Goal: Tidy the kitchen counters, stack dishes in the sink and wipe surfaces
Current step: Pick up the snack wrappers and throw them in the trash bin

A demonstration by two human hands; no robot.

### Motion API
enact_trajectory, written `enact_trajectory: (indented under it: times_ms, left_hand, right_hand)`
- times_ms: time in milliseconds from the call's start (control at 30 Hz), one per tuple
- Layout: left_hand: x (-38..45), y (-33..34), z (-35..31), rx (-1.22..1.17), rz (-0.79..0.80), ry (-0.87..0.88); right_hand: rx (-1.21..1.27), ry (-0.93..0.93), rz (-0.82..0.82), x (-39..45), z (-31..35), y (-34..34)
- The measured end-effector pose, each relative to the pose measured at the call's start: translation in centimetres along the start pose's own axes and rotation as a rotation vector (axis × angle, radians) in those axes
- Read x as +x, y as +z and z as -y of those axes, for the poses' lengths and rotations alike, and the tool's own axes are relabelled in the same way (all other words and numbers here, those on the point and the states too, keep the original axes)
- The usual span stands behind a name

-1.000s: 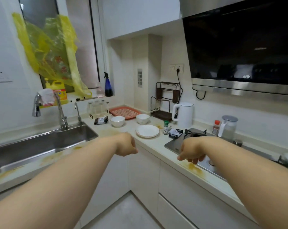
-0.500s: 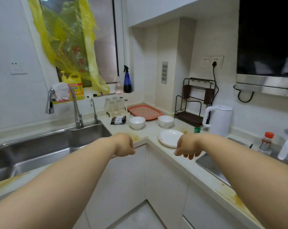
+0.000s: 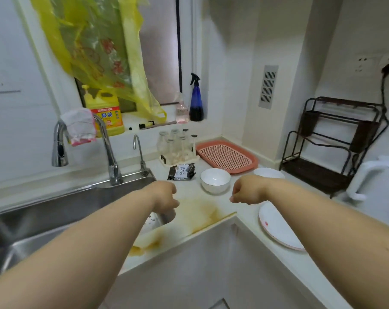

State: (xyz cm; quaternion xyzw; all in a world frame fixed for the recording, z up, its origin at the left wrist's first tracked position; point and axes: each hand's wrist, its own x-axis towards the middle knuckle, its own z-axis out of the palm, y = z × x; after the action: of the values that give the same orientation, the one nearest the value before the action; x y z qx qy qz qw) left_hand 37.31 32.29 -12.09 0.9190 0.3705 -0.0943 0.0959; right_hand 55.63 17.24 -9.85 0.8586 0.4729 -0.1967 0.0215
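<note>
Two bare arms reach forward over the corner of an L-shaped kitchen surface (image 3: 211, 221), seen from a head-worn camera. The left hand (image 3: 164, 196) and right hand (image 3: 248, 191) both hover above it with fingers loosely curled, holding nothing. The step appears to be the start of gathering dishes, none yet picked up. The nearest bowl (image 3: 215, 180) sits just beyond and between the hands; a second bowl (image 3: 268, 173) lies partly hidden behind the right wrist, and a plate (image 3: 276, 227) with a small red smear rests under the right forearm near the edge. The sink (image 3: 55, 210) lies to the left under the left arm. The next move likely calls for a grip on a bowl rim and a carry left into the sink. A yellow-brown stain (image 3: 200, 210) spreads below the hands, needing wiping later. A dark packet (image 3: 182, 172) lies beside the bowl, a pink tray (image 3: 227, 156) behind it, and a cloth (image 3: 79, 126) hangs over the tap (image 3: 106, 148).
</note>
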Motion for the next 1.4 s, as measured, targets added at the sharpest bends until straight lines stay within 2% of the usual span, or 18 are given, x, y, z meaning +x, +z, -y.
enact_trajectory:
  times_ms: [167, 400, 633, 867, 967, 1067, 1133, 1233, 1300, 1400]
  left_hand:
    - [10.1, 0.7, 1.6, -0.044, -0.016, -0.110]
    - [23.3, 1.5, 3.5, -0.131, 0.014, -0.276]
    - [33.9, 4.3, 6.5, -0.253, 0.024, -0.360]
    - [40.9, 7.0, 9.2, -0.370, 0.067, -0.414]
    - [42.0, 7.4, 9.8, -0.460, 0.098, -0.439]
    - [42.2, 6.6, 9.7, -0.584, 0.054, -0.431]
    - [41.8, 5.8, 9.5, -0.759, 0.030, -0.435]
    - [40.8, 4.2, 8.8, -1.146, 0.085, -0.455]
    - [39.7, 3.1, 7.9, -1.256, 0.105, -0.447]
    - [37.9, 1.0, 6.0, -1.345, 0.110, -0.382]
  right_hand:
    - [-0.101, -0.117, -0.028, 11.6, -0.2, -2.0]
    - [0.011, -0.134, -0.038, 28.4, 0.0, -5.1]
    - [0.079, -0.211, 0.122, 38.9, 1.5, -2.6]
    - [0.097, -0.201, 0.196, 44.1, 3.1, -0.5]
    - [0.133, -0.183, 0.179, 45.1, 3.4, -0.1]
    - [0.225, -0.180, 0.153, 45.0, 3.3, -0.3]
    - [0.277, -0.169, 0.097, 44.5, 3.1, -0.6]
    - [0.433, -0.118, -0.063, 43.0, 2.3, -1.6]
    - [0.538, -0.109, -0.178, 41.5, 1.6, -2.5]
    - [0.591, -0.114, -0.254, 39.0, 0.5, -4.0]
